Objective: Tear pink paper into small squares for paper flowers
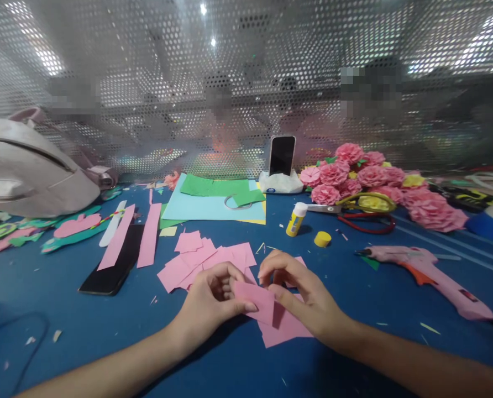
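Observation:
A small pink paper piece (pixel 255 303) is held up near the table's front, between both hands. My left hand (pixel 209 298) pinches its left side, the thumb lying on top. At its right edge, my right hand (pixel 308 296) has its fingers curled and thumb against the paper. Beneath the hands lie further pink paper pieces (pixel 286 330), partly covered by the right hand. A loose pile of pink paper squares (pixel 200 257) spreads just beyond my left hand. An uncapped yellow glue stick (pixel 296 220) stands beyond my right hand, its yellow cap (pixel 322 239) beside it.
A pink glue gun (pixel 433 276) lies at right. Pink paper flowers (pixel 366 177) and red-handled scissors (pixel 366 221) are behind it. At left are a dark phone (pixel 114 271), pink strips (pixel 149 237) and a bag (pixel 35 166). Another phone (pixel 282 156) stands at the perforated screen (pixel 155 72).

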`<state>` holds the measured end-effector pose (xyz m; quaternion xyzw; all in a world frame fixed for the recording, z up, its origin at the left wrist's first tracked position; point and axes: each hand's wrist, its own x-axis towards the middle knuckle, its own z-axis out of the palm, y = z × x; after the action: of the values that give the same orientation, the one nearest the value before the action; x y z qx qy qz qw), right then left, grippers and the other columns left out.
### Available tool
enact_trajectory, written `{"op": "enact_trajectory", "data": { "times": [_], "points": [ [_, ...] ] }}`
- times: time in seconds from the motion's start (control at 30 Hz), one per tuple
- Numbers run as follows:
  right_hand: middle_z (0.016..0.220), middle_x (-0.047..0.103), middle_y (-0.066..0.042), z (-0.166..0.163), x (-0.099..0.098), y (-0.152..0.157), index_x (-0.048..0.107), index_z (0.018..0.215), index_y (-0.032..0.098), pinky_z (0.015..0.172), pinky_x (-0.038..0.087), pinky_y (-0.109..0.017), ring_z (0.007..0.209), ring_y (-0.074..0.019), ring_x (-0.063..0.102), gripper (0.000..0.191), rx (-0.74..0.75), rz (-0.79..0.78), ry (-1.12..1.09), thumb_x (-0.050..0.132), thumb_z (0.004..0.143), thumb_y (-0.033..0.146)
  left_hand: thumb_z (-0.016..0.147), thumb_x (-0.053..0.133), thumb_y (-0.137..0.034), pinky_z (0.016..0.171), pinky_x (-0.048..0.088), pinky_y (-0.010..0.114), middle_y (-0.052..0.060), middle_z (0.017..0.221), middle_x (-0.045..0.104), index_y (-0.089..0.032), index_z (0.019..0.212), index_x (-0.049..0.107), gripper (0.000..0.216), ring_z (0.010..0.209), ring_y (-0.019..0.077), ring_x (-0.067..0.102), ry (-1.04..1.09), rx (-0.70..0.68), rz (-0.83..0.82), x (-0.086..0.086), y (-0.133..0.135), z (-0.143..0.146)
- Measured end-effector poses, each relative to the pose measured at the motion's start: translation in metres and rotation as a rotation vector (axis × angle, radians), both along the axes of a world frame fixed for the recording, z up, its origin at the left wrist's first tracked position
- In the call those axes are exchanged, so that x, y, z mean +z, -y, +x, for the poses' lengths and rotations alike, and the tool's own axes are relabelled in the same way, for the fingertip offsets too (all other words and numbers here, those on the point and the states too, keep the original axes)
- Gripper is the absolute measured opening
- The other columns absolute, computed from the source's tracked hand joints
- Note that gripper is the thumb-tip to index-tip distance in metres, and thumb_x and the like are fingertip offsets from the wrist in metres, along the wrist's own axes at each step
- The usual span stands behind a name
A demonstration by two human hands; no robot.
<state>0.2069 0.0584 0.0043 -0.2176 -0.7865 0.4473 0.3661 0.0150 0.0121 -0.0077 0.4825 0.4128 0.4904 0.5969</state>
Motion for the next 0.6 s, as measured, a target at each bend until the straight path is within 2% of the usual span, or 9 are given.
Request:
{"op": "enact_trajectory", "data": {
  "times": [0.17,0.3,0.47,0.53,0.6],
  "points": [
    [0.091,0.051,-0.002,-0.0003,0.0015,0.0001,0.055,0.096,0.022,0.065,0.040,-0.024,0.081,-0.0129,0.050,0.008,0.033,0.024,-0.004,0.050,0.090,0.018,0.066,0.081,-0.017,0.056,0.042,0.015,-0.005,0.065,0.058,-0.015,0.073,0.056,0.026,0.059,0.0055,0.051,-0.020,0.004,0.014,0.0004,-0.0008,0.0005],
    [0.094,0.051,-0.002,-0.0005,0.0013,0.0010,0.055,0.098,0.021,0.064,0.042,-0.024,0.080,-0.0128,0.050,0.010,0.057,-0.035,0.011,0.057,0.088,0.020,0.072,0.075,-0.017,0.048,0.036,0.014,-0.005,0.067,0.059,-0.016,0.079,0.059,0.018,0.049,0.0029,0.044,-0.060,0.009,0.041,0.0014,-0.0013,0.0003],
    [0.093,0.052,0.000,-0.0033,0.0021,0.0013,0.054,0.097,0.021,0.063,0.042,-0.023,0.069,-0.0095,0.047,0.029,0.057,-0.168,0.107,0.073,0.076,0.023,0.079,0.069,-0.021,0.044,0.032,0.016,-0.004,0.073,0.058,-0.018,0.087,0.058,0.015,0.047,0.0023,0.040,-0.117,0.031,0.063,0.0004,0.0001,0.0005],
    [0.089,0.053,0.001,-0.0048,0.0022,0.0011,0.053,0.094,0.020,0.060,0.041,-0.022,0.065,-0.0086,0.046,0.026,0.036,-0.203,0.156,0.072,0.076,0.023,0.079,0.069,-0.019,0.046,0.034,0.016,-0.004,0.074,0.056,-0.018,0.089,0.058,0.015,0.049,0.0028,0.041,-0.147,0.049,0.074,-0.0003,0.0005,0.0008],
    [0.081,0.055,0.001,-0.0061,0.0015,0.0005,0.052,0.087,0.019,0.059,0.041,-0.023,0.063,-0.0090,0.050,0.015,0.025,-0.233,0.197,0.066,0.081,0.024,0.079,0.068,-0.017,0.049,0.036,0.017,-0.003,0.079,0.057,-0.019,0.092,0.058,0.016,0.053,0.0041,0.044,-0.167,0.054,0.099,-0.0007,0.0006,0.0010]
  ]
}}
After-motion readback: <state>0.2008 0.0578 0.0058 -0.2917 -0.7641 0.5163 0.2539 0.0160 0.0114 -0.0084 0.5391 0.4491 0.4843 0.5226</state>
